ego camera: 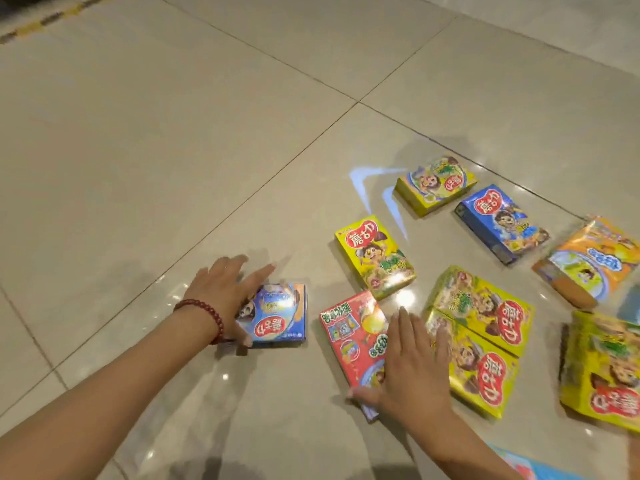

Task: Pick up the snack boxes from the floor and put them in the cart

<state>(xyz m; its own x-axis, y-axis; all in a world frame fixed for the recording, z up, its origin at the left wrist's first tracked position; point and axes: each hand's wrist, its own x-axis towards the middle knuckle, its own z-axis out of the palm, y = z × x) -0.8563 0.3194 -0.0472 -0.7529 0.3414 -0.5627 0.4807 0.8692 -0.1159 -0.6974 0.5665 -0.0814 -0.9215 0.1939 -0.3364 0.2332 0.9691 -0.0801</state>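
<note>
Several snack boxes lie flat on the tiled floor. My left hand (pixel 225 289), with a red bead bracelet on the wrist, reaches over a small blue box (pixel 277 317); its fingers are straight above the box's far left corner and its thumb lies at the near edge. My right hand (pixel 412 372) rests flat with straight fingers on the right side of a red box (pixel 349 334), thumb at its near corner. Yellow boxes (pixel 374 258) (pixel 481 306) (pixel 478 368) lie to the right of the red one. No cart is in view.
Farther right lie a yellow box (pixel 436 183), a blue box (pixel 498 221), an orange box (pixel 588 261) and another yellow box (pixel 602 368) at the right edge. Bare beige tiles (pixel 173 133) spread to the left and behind. A blue-and-pink package corner (pixel 519 462) shows at the bottom right.
</note>
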